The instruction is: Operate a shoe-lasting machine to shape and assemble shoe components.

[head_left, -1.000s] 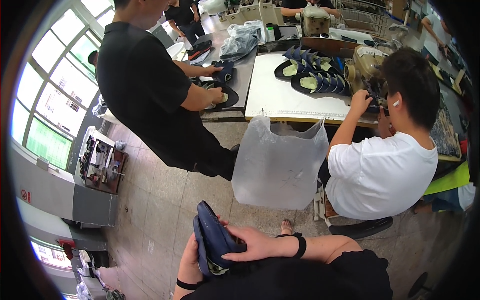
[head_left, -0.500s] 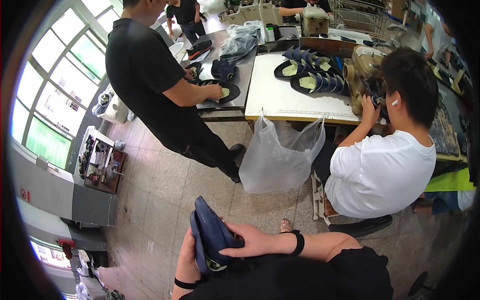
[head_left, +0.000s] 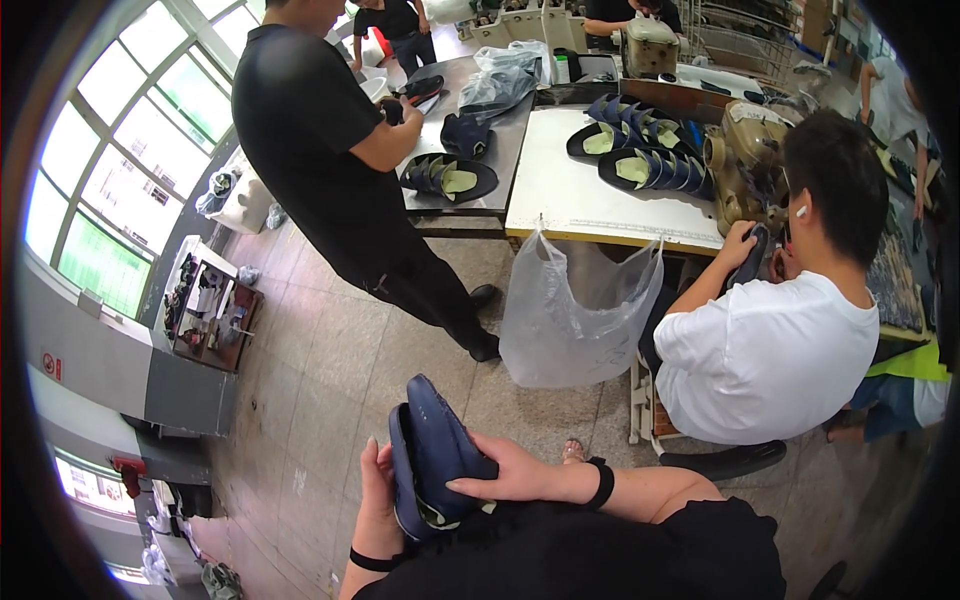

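Both my hands hold a navy blue shoe [head_left: 436,455] low in the picture, just in front of my body. Its toe points up and away, the sole edge faces left, and pale green lining shows at its lower end. My left hand [head_left: 378,500] rests along the sole side with its fingers upright and partly hidden behind the shoe. From the right, my right hand [head_left: 510,470] grips the upper, thumb across it and the other fingers mostly out of sight.
A clear plastic bag [head_left: 580,320] hangs from the white table [head_left: 560,205]. Several navy strappy sandals [head_left: 655,172] stand there beside a beige machine [head_left: 742,150]. A person in white [head_left: 770,340] sits right; a person in black [head_left: 320,150] stands left by a metal table [head_left: 500,150].
My left fingers have loosened and straightened beside the shoe. The seated person has drawn a dark shoe back from the machine. The standing person's hands have left the sandal on the metal table.
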`<state>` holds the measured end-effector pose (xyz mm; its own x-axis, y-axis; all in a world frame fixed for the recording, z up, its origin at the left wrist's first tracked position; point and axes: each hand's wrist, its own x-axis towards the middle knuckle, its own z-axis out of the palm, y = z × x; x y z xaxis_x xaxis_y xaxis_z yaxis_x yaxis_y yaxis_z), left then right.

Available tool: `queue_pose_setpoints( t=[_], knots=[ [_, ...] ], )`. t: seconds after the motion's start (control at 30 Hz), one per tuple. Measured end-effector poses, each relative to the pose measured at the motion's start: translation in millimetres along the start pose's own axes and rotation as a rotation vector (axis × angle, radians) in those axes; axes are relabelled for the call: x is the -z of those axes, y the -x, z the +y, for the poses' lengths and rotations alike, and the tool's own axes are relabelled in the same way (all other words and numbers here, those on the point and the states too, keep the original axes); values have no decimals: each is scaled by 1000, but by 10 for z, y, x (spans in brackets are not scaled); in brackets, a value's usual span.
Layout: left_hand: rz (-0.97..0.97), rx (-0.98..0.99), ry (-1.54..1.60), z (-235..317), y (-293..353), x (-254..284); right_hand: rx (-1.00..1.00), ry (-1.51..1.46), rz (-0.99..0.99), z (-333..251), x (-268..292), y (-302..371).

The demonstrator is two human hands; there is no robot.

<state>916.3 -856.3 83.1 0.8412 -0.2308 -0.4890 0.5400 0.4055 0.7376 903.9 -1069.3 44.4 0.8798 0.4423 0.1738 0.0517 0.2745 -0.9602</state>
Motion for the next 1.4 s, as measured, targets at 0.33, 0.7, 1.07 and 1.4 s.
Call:
queue_pose_setpoints(
  t=[0.33, 0.7, 1.07, 1.4],
  knots=[
    [-14, -37, 5, -19, -24, -41, -48, -42, 21, -48, 45, 3],
    [-2, -77, -52, -15, 27, -414, -71, -42, 52, -89, 139, 44],
    [-43, -74, -135, -14, -15, -430, -84, -24, 63, -105, 182, 68],
    [-45, -54, -40, 16, 51, -472, -114, -27, 52, -143, 155, 68]
  ],
)
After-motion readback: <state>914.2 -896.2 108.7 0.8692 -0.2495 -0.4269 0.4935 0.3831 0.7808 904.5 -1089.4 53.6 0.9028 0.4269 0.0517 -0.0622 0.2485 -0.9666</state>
